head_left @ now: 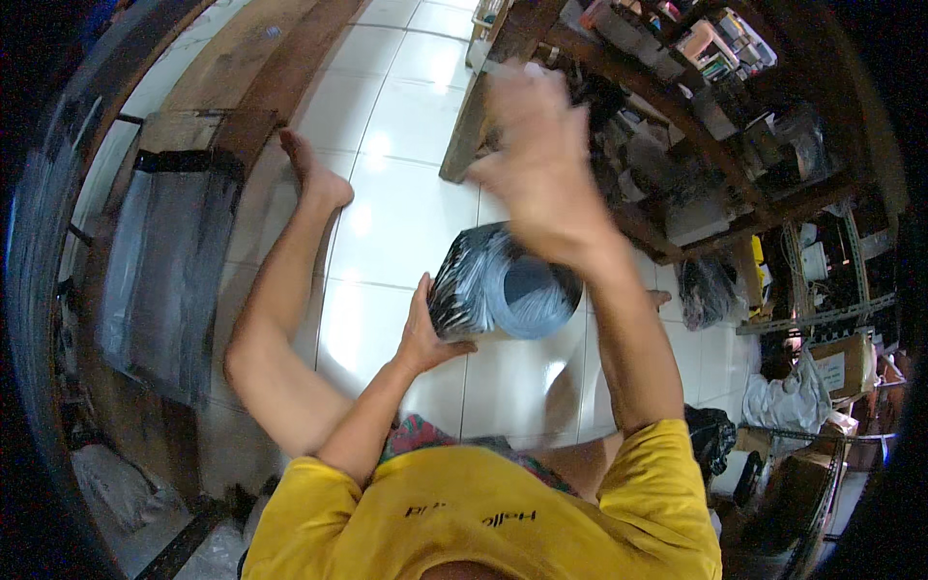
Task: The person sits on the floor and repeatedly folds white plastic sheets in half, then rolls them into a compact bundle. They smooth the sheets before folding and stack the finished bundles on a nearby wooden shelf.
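Observation:
On the white tiled floor between my legs is a thick roll of glossy dark plastic film. Its round bluish end faces up to the right around a dark middle. My left hand grips its near left side, with the fingers along the edge and the thumb reaching under the near side. Raised above the roll's far right, my right hand is smeared by motion, and its forearm passes over the roll's right side. A pale streak shows near those fingertips, too blurred to name.
A clear plastic-covered box stands at left by a wooden board. Wooden shelves crammed with goods fill the far right. Nearer are a dark plastic bag, a metal rack, a white bag and a cardboard box.

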A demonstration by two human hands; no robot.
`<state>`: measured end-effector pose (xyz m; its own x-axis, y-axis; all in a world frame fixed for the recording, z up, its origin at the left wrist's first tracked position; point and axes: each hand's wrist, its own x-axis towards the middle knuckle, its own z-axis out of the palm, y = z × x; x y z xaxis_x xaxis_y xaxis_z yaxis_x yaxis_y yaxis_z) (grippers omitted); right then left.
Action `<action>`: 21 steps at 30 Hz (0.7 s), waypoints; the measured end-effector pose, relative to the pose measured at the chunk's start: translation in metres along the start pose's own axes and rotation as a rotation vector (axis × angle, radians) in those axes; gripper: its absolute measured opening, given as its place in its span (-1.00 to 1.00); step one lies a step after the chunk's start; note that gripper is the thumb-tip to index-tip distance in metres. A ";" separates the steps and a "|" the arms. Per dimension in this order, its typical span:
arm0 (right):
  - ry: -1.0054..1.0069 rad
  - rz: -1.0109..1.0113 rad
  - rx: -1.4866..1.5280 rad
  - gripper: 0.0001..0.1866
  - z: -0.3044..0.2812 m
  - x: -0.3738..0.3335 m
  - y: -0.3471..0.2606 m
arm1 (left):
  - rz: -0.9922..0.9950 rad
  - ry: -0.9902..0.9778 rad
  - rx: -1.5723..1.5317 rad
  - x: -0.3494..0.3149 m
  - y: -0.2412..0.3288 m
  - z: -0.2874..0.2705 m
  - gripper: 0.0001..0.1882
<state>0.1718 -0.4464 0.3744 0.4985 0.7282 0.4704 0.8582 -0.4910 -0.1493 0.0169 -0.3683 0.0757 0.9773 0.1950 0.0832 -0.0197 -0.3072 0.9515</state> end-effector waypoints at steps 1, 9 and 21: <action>-0.125 0.029 -0.093 0.01 0.028 -0.017 0.005 | -0.007 -0.038 0.035 -0.003 0.005 0.007 0.62; -0.316 0.057 -0.126 0.01 0.026 -0.023 -0.003 | 0.033 -0.049 -0.027 0.003 0.007 0.007 0.64; -0.037 -0.058 -0.233 -0.13 -0.011 -0.004 0.003 | 0.006 0.018 -0.007 0.000 -0.004 -0.001 0.62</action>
<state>0.1711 -0.4558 0.3822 0.4565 0.7733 0.4400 0.8365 -0.5415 0.0837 0.0168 -0.3658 0.0719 0.9732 0.2099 0.0936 -0.0266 -0.3019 0.9530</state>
